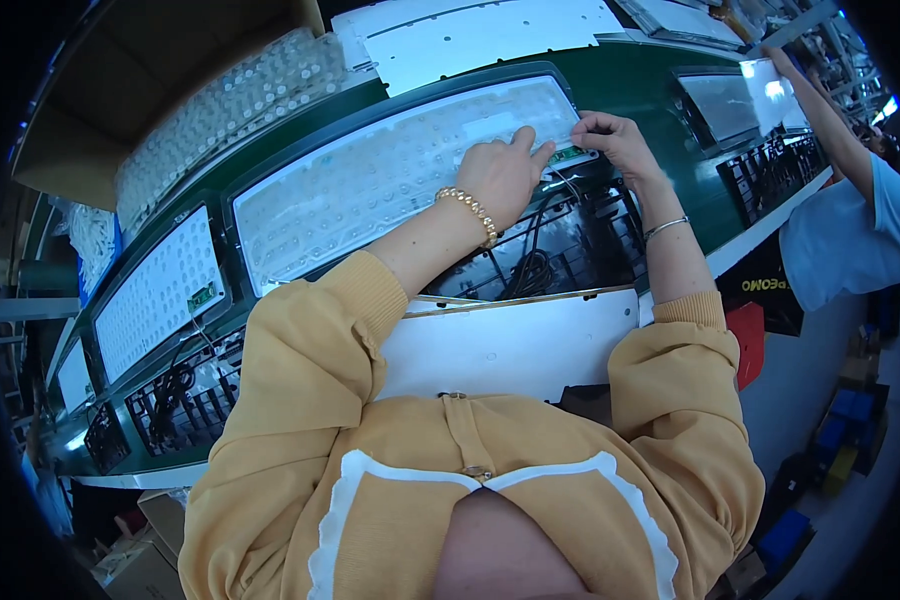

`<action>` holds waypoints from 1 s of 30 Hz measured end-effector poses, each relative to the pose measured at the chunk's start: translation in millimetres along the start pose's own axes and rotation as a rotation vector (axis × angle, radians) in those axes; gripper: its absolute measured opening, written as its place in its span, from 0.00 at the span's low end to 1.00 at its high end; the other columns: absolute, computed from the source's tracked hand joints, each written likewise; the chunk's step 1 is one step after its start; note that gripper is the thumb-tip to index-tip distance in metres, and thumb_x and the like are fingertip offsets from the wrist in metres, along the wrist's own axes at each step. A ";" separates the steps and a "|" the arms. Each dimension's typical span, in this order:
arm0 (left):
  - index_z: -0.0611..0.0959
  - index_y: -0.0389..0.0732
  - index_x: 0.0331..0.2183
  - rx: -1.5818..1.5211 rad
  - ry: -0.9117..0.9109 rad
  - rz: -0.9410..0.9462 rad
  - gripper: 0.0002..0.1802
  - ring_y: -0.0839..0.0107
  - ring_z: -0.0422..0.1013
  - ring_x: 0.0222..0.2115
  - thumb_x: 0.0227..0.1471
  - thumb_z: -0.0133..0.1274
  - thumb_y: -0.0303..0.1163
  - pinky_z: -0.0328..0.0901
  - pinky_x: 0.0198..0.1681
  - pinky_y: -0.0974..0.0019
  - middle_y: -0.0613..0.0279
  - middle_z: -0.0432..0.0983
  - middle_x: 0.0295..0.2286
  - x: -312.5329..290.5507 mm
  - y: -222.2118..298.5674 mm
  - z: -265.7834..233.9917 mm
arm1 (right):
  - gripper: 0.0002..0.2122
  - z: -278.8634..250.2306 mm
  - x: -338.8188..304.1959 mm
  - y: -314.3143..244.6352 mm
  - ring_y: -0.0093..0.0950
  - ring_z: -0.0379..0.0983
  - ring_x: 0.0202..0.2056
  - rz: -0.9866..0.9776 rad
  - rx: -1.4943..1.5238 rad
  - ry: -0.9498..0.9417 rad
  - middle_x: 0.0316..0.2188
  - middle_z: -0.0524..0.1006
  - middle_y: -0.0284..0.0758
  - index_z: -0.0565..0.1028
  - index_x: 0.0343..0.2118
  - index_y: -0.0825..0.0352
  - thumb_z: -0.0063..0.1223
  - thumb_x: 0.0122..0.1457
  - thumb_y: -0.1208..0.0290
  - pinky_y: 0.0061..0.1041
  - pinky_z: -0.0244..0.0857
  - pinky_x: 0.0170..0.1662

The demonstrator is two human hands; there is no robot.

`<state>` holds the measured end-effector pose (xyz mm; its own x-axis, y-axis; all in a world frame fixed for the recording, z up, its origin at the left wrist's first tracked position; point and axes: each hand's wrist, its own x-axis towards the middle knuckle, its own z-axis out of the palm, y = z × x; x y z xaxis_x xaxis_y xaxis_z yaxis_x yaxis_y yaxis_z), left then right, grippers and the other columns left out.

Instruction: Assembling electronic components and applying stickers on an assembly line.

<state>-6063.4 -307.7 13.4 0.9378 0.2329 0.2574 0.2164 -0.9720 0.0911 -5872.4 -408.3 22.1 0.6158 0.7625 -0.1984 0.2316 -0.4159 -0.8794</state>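
Observation:
A white translucent sheet with rows of small domes (350,185), looking like a keyboard membrane, lies in a dark tray. My left hand (500,178) rests on its right part, fingers stretched out, the tips close to a small green circuit board (570,156) at the sheet's right end. My right hand (618,148) is at that board's far edge with thumb and index finger pinched together; whatever is between them is too small to make out. Thin wires run from the board toward a coiled black cable (532,272), which lies on a black keyboard frame (595,240) nearer me.
A similar sheet (160,295) in a tray lies to the left on the green bench (685,200). Stacked clear dome sheets (240,105) stand at far left beside a cardboard box (80,140). White plates (480,45) lie at the back. Another person's arm (835,125) reaches in at right.

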 end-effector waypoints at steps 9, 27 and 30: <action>0.78 0.46 0.39 -1.208 -0.061 -0.146 0.11 0.80 0.59 0.18 0.57 0.41 0.34 0.56 0.22 0.78 0.67 0.71 0.25 -106.6 -127.7 -59.1 | 0.07 81.7 -52.1 -52.1 0.26 0.68 0.26 -0.462 -0.984 0.263 0.25 0.76 0.32 0.78 0.28 0.64 0.60 0.48 0.68 0.21 0.63 0.33; 0.71 0.40 0.31 -0.264 -0.298 -0.184 0.07 0.60 0.69 0.18 0.45 0.46 0.28 0.63 0.21 0.62 0.59 0.71 0.24 -461.5 -117.6 -144.1 | 0.08 331.9 -205.6 -173.0 0.16 0.58 0.20 -0.222 -0.259 -0.302 0.20 0.69 0.27 0.76 0.33 0.68 0.46 0.59 0.71 0.15 0.56 0.26; 0.70 0.41 0.30 -0.285 -0.236 -0.224 0.06 0.60 0.69 0.17 0.46 0.46 0.28 0.63 0.21 0.62 0.60 0.71 0.22 -488.3 -130.9 -155.1 | 0.11 333.4 -175.0 -215.0 0.19 0.70 0.22 -0.381 -0.303 -0.091 0.25 0.75 0.33 0.77 0.40 0.64 0.46 0.59 0.66 0.13 0.65 0.27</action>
<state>-6591.8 -289.5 24.9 0.9196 0.3921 -0.0233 0.3694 -0.8432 0.3905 -6281.1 -287.1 101.6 0.3791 0.9231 0.0641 0.6444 -0.2136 -0.7343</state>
